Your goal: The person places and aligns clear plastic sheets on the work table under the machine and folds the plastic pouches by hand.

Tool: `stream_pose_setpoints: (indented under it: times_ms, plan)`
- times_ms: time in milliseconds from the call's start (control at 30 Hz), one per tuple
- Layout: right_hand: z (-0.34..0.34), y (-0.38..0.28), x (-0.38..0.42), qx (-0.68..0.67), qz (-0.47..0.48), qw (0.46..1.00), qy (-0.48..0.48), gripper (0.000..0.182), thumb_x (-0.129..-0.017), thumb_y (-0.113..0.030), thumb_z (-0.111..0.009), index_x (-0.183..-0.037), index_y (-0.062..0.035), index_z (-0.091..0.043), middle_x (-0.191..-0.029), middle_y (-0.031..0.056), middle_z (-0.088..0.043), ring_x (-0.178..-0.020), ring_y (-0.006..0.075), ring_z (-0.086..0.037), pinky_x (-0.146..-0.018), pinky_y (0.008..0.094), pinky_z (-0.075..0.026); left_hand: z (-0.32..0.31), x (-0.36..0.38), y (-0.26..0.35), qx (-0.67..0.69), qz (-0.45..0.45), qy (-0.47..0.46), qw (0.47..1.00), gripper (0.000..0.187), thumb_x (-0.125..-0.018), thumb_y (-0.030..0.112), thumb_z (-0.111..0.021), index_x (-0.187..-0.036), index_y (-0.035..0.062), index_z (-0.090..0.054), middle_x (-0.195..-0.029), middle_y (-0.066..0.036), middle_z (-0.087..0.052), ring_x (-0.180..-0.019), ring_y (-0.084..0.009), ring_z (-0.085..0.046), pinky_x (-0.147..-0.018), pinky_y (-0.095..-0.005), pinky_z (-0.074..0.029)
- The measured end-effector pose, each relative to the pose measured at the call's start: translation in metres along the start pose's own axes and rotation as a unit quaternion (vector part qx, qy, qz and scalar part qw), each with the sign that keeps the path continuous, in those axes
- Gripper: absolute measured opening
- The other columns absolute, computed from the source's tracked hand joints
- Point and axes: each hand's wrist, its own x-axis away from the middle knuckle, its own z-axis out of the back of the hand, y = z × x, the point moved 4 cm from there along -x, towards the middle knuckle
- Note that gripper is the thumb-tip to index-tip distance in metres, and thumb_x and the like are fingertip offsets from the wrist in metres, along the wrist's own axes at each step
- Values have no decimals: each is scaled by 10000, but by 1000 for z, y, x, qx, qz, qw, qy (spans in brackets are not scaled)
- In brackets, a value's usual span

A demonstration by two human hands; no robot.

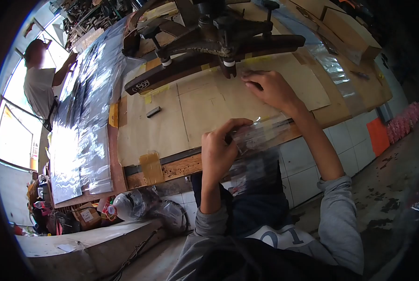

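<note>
Near the table's front edge, my left hand [221, 145] is closed on a clear plastic sheet [261, 136], which hangs over the edge toward my lap. Further in, my right hand [272, 91] is raised above the brown paper-covered board [202, 110], thumb and fingers pinched together. Whatever those fingers hold, if anything, is too small to make out. Just beyond them a dark metal press bar [186, 63] with adjusting knobs spans the board. A small dark block [154, 112] lies on the paper to the left.
Stacked clear plastic sheets [90, 107] cover the table's left side, where another person [40, 89] stands. A cardboard box [350, 35] sits at the far right. Brown tape [151, 167] marks the front edge. Below are a large plastic bottle [123, 206] and a pink bundle [404, 122].
</note>
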Motion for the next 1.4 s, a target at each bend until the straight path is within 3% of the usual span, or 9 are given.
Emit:
stream_pose_setpoints:
  times_ms: [200,400,500,600,700,1000,1133,1267,1400]
  plan:
    - [5,-5,1,25,-17,999,-10,182,-831,-182,-659,-937,-46,-719,-858,137,-700,-736,316,-666,-697,389,-529,2,1,6,3,21,-28,999,287,-755,-56,-588,-980,71,-713,-852,-104,-718,-647,-186,-681,-631,-272,-504]
    - [14,-15,-1,62,1,998,-1,140,-811,-210,-681,-811,-70,-698,-724,95,-668,-694,290,-641,-674,381,-511,1,3,5,5,-16,-46,999,225,-800,-24,-612,-978,72,-711,-856,-91,-721,-751,-192,-715,-672,-274,-517]
    - [15,-17,-1,70,2,998,1,144,-806,-214,-687,-783,-72,-687,-697,84,-654,-688,281,-632,-689,380,-504,1,3,10,26,58,-73,995,281,-730,-82,-618,-976,13,-716,-896,-90,-733,-851,-124,-682,-783,-246,-507]
    - [15,-16,-1,67,-5,998,-2,145,-802,-217,-692,-781,-74,-687,-697,77,-653,-687,277,-631,-699,382,-500,1,3,8,23,40,-76,996,243,-752,-54,-643,-974,12,-716,-890,-87,-733,-842,-123,-684,-774,-247,-510]
    - [15,-17,-1,72,-3,997,-3,147,-799,-217,-695,-776,-73,-687,-701,74,-654,-687,276,-631,-697,380,-498,1,3,7,18,8,-72,997,171,-828,30,-649,-982,71,-710,-857,-86,-724,-792,-196,-717,-690,-281,-523]
    - [21,-27,-3,78,22,997,-6,189,-788,-213,-701,-675,-67,-657,-625,70,-605,-621,272,-591,-652,373,-482,4,5,10,27,-10,-99,995,203,-782,9,-668,-970,66,-721,-858,-74,-729,-631,-132,-657,-597,-242,-487]
    - [21,-29,-3,37,35,999,15,262,-744,-140,-741,-571,-26,-581,-546,105,-524,-532,302,-517,-654,356,-453,5,6,10,14,24,-126,992,126,-800,30,-684,-916,24,-732,-844,-72,-735,-785,-127,-700,-712,-243,-527]
    - [22,-23,-2,104,21,994,39,166,-759,-147,-734,-808,-27,-632,-783,125,-610,-751,310,-587,-782,390,-462,4,6,10,18,37,-137,990,132,-794,29,-689,-919,22,-732,-853,-76,-736,-792,-135,-703,-730,-248,-533]
    - [15,-8,-2,138,-30,989,54,379,-791,-161,-689,-1122,-36,-553,-1086,160,-589,-1002,335,-577,-886,436,-443,3,6,10,16,18,-133,991,136,-788,29,-696,-919,19,-730,-859,-78,-736,-798,-146,-705,-750,-253,-534]
